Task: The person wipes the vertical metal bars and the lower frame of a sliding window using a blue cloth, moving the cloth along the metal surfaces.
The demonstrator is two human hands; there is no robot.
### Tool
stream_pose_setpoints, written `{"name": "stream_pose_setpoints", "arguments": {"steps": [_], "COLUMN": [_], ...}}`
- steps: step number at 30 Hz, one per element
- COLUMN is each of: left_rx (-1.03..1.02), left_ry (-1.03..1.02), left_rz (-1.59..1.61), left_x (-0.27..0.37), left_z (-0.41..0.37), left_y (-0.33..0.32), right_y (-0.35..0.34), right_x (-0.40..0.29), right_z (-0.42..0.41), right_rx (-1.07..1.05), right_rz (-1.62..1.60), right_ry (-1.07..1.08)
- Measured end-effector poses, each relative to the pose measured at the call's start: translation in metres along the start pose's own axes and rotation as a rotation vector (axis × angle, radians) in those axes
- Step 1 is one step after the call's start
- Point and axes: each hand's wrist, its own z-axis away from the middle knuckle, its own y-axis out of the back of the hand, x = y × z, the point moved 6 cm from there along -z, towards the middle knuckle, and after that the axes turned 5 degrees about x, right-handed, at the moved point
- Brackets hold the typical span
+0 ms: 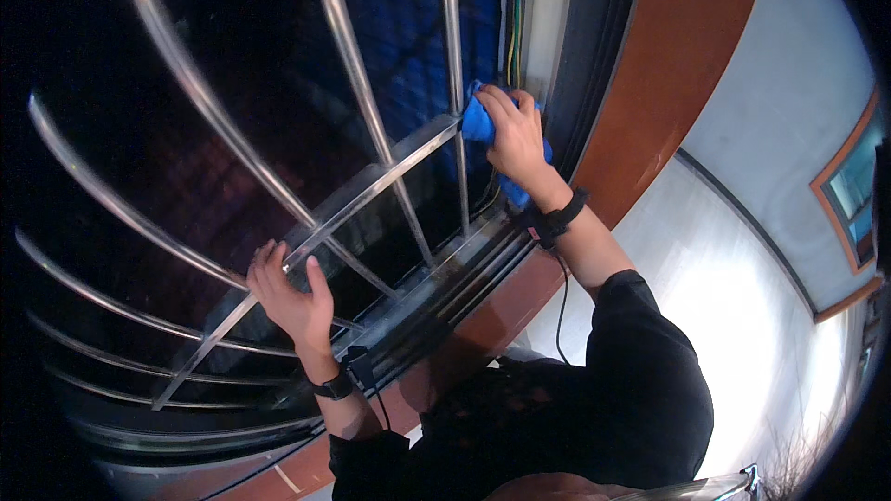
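Outside an open window stands a grille of shiny metal bars (355,73) joined by a flat metal crossbar (411,161). My right hand (518,136) holds a bunched blue cloth (478,118) against the crossbar's right end, beside the window's side frame. Part of the cloth hangs below my wrist. Lower left, my left hand (292,292) rests at the crossbar, its fingers over the bar and the thumb apart; whether it grips the bar is hard to tell. A dark strap with a cabled device sits on each wrist.
Sliding window tracks (480,264) run below the grille, next to a reddish-brown sill (480,313). Green and yellow wires (515,21) hang along the side frame. A brown window surround (668,76) and a pale wall (773,49) are at the right. Thin cables trail from both wrists.
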Motion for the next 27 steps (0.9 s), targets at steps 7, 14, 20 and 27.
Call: {"name": "stream_pose_setpoints", "arguments": {"steps": [7,14,20,27], "left_rx": [0.005,0.060,0.057,0.034], "left_ry": [-0.050,-0.073,-0.056,-0.033], "left_rz": [-0.080,-0.106,-0.082,-0.079], "left_x": [0.001,-0.002,-0.003,0.003], "left_z": [0.003,0.004,0.004,0.000], "left_y": [-0.005,-0.011,-0.009,-0.008], "right_y": [-0.019,-0.008,-0.016,-0.018], "right_x": [0.031,-0.012,0.026,0.023], "right_z": [-0.004,0.007,-0.007,-0.013], "right_rx": [0.074,-0.009,-0.125,-0.079], "right_rz": [0.105,-0.227,0.055,0.088], "right_ry": [-0.133,-0.107,-0.200,-0.237]}}
